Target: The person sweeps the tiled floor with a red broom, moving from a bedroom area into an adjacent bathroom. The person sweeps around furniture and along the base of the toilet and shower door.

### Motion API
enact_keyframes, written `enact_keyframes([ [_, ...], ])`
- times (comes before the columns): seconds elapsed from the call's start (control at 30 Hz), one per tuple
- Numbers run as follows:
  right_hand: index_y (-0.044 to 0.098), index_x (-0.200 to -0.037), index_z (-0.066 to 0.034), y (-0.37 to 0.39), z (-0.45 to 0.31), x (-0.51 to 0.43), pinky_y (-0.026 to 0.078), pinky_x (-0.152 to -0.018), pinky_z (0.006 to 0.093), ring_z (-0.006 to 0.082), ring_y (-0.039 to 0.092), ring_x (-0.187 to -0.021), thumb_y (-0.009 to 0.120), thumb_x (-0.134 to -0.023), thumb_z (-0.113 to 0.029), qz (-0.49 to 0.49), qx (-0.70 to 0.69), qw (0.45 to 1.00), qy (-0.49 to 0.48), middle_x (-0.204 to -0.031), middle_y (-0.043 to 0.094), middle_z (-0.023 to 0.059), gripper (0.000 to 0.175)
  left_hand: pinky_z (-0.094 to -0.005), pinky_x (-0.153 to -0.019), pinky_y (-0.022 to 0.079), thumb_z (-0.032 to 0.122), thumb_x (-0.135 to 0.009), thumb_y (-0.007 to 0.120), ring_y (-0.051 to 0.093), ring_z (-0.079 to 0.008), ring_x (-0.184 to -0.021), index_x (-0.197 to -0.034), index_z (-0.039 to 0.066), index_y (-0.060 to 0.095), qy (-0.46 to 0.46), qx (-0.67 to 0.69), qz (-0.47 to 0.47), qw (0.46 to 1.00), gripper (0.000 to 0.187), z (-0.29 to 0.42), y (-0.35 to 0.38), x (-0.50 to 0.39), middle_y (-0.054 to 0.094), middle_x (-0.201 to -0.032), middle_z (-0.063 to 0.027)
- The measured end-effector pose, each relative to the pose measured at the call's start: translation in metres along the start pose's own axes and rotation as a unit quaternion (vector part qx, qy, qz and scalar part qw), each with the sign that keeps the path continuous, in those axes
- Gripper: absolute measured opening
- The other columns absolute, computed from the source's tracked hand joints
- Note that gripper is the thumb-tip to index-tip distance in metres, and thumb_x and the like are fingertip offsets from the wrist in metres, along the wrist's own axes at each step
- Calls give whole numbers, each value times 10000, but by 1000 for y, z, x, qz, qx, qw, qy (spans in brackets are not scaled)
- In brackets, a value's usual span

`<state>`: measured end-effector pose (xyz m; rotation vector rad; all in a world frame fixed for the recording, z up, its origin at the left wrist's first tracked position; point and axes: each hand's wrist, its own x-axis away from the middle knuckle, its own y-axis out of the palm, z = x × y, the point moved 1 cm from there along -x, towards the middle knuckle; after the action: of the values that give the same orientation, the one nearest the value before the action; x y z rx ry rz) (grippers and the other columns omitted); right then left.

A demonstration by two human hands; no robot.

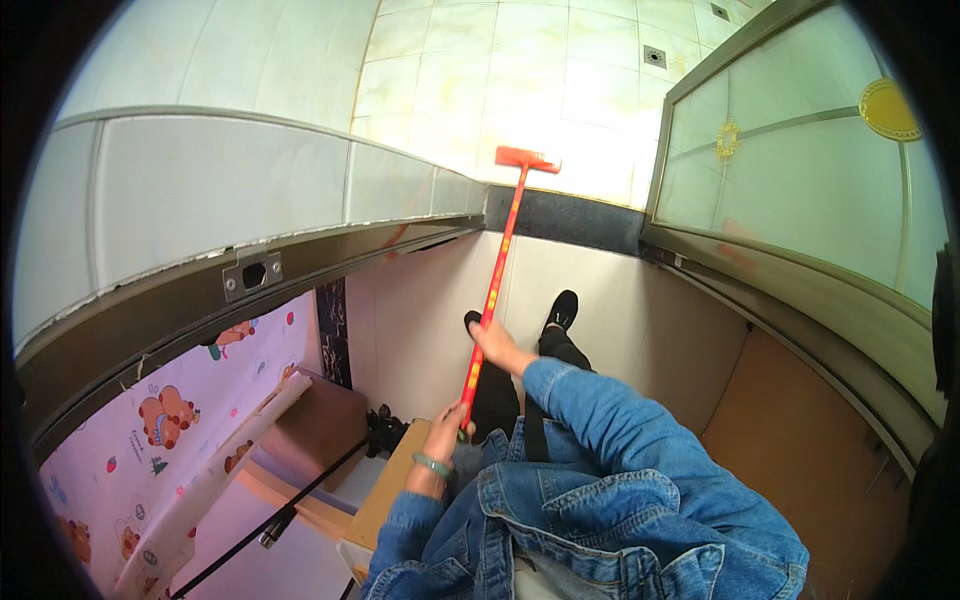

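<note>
A long red handle (501,270) with yellow markings slants away from me to a wide red head (527,159), like that of a floor brush or broom. That head is over the pale tiled floor (525,82) just past a dark threshold strip (568,217). My right hand (498,346) grips the handle partway up its length. Lower down, close to my body, my left hand (448,433) is closed around the handle's end. A green bangle (433,464) circles my left wrist. Bristles under the head cannot be made out.
At right stands a frosted-glass door (802,172) in a metal frame. A door frame with a strike plate (253,276) runs along the left tiled wall (225,165). Floor drains (655,57) lie beyond. A wooden table edge (386,487) and a black pole (292,506) are at lower left.
</note>
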<state>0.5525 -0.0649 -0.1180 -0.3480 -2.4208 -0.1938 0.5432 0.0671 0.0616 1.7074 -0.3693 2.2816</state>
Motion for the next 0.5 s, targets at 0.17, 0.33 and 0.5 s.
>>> enact_keyframes([
  [0.17, 500, -728, 33, -14, -1, -27, 412, -555, 442, 392, 541, -626, 459, -778, -226, -6, 5, 1000, -3, -625, 532, 230, 267, -199, -493, 365, 225, -863, 510, 476, -86, -540, -1137, 3, 491, 28, 16, -20, 999, 353, 1, 6, -30, 491, -652, 4],
  [0.33, 497, -914, 74, 32, 39, 31, 438, -709, 447, 388, 554, -842, 467, -781, -332, -52, 101, 992, 62, -839, 555, 296, 428, -202, -520, 369, 231, -860, 507, 474, -91, -540, -1133, 23, 496, -41, 27, -25, 998, 343, -46, -27, 13, 485, -664, 3],
  [0.5, 497, -924, 43, 31, 37, 15, 448, -647, 455, 402, 545, -825, 435, -803, -288, -66, 96, 993, 1, -890, 520, 326, 358, -204, -512, 375, 217, -861, 498, 475, -93, -550, -1159, 24, 474, -26, 34, -25, 999, 356, -52, -29, -7, 483, -696, 4],
])
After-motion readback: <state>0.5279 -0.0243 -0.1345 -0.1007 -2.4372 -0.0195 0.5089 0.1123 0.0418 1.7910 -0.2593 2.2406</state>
